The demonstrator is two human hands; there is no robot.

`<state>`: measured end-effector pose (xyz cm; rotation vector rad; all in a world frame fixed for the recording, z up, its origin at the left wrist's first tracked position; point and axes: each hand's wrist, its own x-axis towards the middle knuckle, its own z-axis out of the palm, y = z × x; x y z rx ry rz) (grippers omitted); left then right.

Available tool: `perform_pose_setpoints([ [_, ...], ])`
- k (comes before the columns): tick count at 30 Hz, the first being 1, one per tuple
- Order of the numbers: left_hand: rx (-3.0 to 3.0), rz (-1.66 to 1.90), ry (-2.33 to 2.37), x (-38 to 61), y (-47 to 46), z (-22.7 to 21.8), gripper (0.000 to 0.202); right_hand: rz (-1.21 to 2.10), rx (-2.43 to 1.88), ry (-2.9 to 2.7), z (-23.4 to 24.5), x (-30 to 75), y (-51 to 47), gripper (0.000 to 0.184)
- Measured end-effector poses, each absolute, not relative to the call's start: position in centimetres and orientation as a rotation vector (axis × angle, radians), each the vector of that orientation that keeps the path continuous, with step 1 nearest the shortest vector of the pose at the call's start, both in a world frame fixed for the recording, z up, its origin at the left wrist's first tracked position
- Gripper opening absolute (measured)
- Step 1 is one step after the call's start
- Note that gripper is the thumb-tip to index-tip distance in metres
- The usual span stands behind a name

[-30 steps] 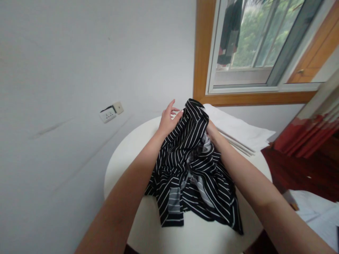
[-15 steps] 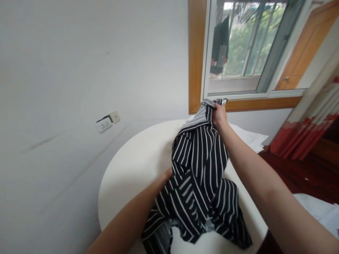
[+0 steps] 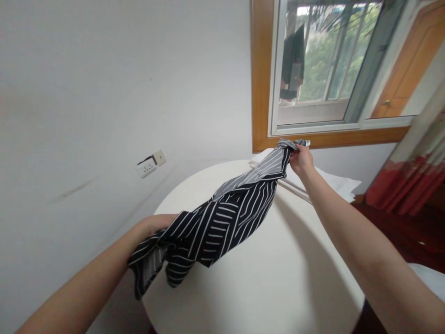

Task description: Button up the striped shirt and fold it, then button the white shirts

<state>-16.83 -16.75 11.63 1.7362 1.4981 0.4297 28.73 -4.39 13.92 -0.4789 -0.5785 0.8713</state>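
Observation:
A black shirt with white stripes (image 3: 222, 222) stretches slantwise above the round white table (image 3: 264, 283). My right hand (image 3: 301, 160) grips its collar end near the far edge of the table, fingers closed on the cloth. At the left, my left hand (image 3: 162, 223) holds the lower end, its fingers mostly covered by fabric. The shirt's greyish inner side shows along the upper edge. Two loose flaps hang down below my left hand.
White cloth (image 3: 333, 183) lies at the table's far right edge. Behind stand a wall with a power socket (image 3: 146, 168) and a wood-framed window (image 3: 262, 93). A red and cream curtain (image 3: 403, 176) hangs at the right.
My left hand has moved left and pulled the lower part of the shirt with it. The shirt went from hanging bunched to stretched out between both hands. The view has shifted slightly.

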Motion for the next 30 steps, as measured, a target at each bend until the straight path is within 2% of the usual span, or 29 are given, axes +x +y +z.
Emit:
perform_pose_setpoints([
  [3,1.386,0.225,1.282,-19.5,-16.0,13.1,0.053,0.945,-0.495,-0.649,12.6,27.4,-4.2,0.017],
  [7,1.342,0.362,1.359,-21.3,-15.6,12.9,0.062,0.914,-0.559,-0.625,10.1,26.0,-3.7,0.019],
  [10,1.572,0.374,1.455,-22.2,-14.7,11.5,0.06,0.92,-0.751,-0.697,8.2,25.5,-3.5,0.019],
  [14,2.098,0.062,1.582,-22.8,-12.8,9.8,0.06,0.991,-0.95,-0.848,6.5,24.2,-3.9,0.027],
  [16,2.324,0.009,1.681,-21.7,-12.1,9.4,0.068,1.014,-0.995,-0.944,6.1,23.4,-4.2,0.031],
  [19,2.573,0.165,1.729,-17.6,-11.5,9.1,0.088,0.929,-1.216,-1.274,6.4,22.3,-4.6,0.036],
  [22,2.607,0.113,1.694,-12.5,-11.2,8.5,0.092,0.595,-1.656,-1.765,7.6,22.1,-5.8,0.04],
  [25,2.563,0.024,1.817,-8.8,-10.6,7.2,0.099,0.33,-1.878,-2.086,9.2,22.9,-8.8,0.034],
  [28,2.562,0.01,1.846,-7.4,-10.2,5.6,0.098,0.386,-1.969,-2.256,10.3,24.0,-13.3,0.027],
  [30,2.58,0.05,1.851,-7.1,-10.1,4.6,0.092,0.632,-2.072,-2.31,10.3,24.0,-16.3,0.032],
])
